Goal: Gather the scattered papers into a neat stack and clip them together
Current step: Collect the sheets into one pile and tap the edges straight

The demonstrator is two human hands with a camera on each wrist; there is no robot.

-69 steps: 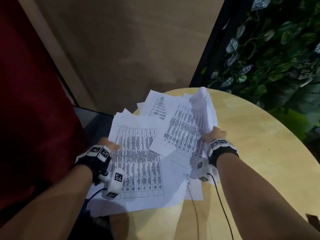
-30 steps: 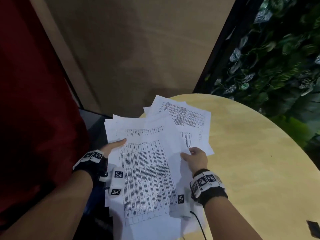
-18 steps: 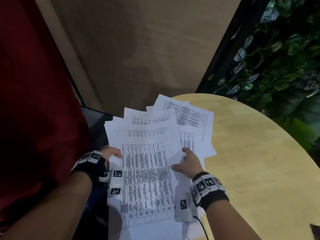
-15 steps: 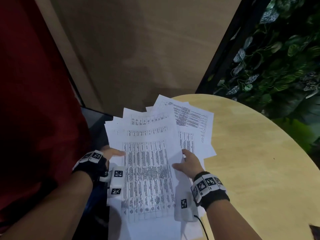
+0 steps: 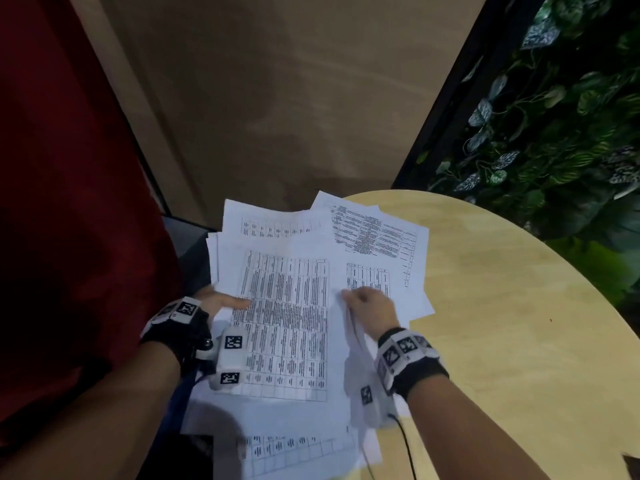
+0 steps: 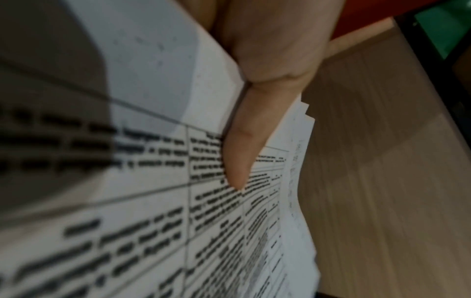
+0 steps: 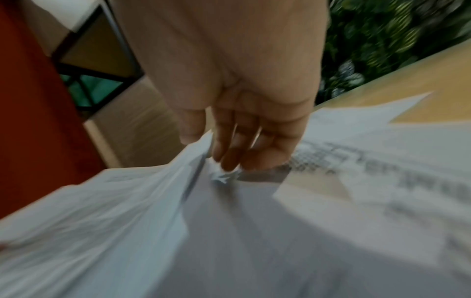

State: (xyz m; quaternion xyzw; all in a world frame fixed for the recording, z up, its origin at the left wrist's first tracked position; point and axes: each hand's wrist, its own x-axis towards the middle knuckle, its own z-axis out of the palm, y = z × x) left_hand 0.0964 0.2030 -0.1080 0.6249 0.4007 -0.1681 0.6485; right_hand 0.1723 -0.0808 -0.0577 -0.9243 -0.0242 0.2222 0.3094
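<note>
Several white printed papers (image 5: 287, 306) lie fanned and loosely overlapped at the left edge of a round wooden table (image 5: 502, 323), partly overhanging it. My left hand (image 5: 221, 301) holds the left side of the pile, its thumb (image 6: 242, 153) lying flat on the top sheet (image 6: 153, 221) and its fingers hidden underneath. My right hand (image 5: 367, 304) pinches the right edge of the upper sheets (image 7: 198, 161), thumb on top and fingers curled beneath. One sheet (image 5: 377, 233) sticks out askew at the far right. No clip is in view.
A red wall or panel (image 5: 69, 202) stands close on the left. Dark green foliage (image 5: 571, 116) fills the right side behind the table. Bare tabletop stretches to the right of the papers. Beige floor (image 5: 277, 98) lies beyond the table.
The top sheets have slid away from me and closer over the lower ones. My right hand has gone from resting flat on the sheets to pinching their right edge.
</note>
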